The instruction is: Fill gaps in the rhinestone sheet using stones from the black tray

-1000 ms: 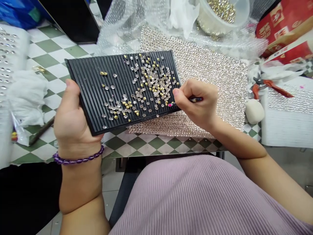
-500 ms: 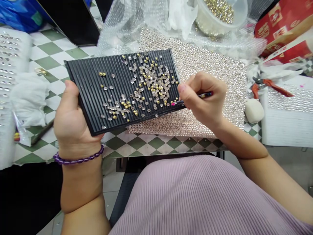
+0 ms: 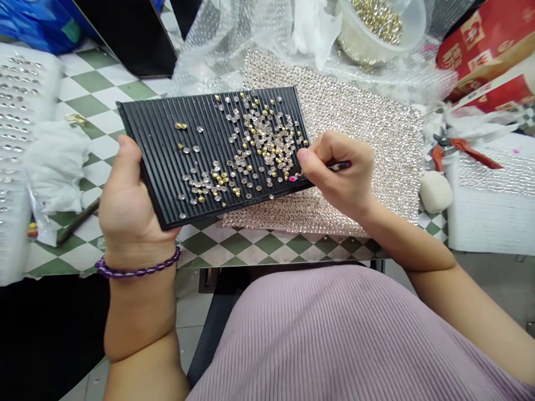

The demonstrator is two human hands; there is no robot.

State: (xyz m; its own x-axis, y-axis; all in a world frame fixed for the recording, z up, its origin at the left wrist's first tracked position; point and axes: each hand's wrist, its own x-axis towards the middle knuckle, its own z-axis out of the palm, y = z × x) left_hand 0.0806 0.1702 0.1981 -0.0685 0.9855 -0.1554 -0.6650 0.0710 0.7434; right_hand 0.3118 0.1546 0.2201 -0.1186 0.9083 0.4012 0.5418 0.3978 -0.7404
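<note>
My left hand (image 3: 129, 195) grips the left end of a black ridged tray (image 3: 154, 139), thumb along its edge and the other fingers hidden beneath. Loose rhinestones (image 3: 276, 139), clear and gold-backed, lie scattered over the grooves, thickest toward the right. In my right hand (image 3: 340, 170) a thin, pen-like stick (image 3: 340, 166) is pinched between thumb and fingers. Its pink tip (image 3: 292, 179) is at the tray's lower right, close to some stones. Under the tray and to its right lies a sheet covered in sparkling rhinestones (image 3: 359, 128).
A clear tub (image 3: 412, 28) of gold-backed stones stands at the back on bubble wrap (image 3: 217, 50). Red-handled pliers (image 3: 476, 153) and a white lump (image 3: 435, 191) are at right. White stone-covered boards (image 3: 480, 217) sit right and left. A dark stick (image 3: 79, 221) lies at left.
My right hand has shifted left, bringing the pink tip slightly left along the tray's lower edge. The tray and my left hand appear slightly farther right in view, as does the table behind.
</note>
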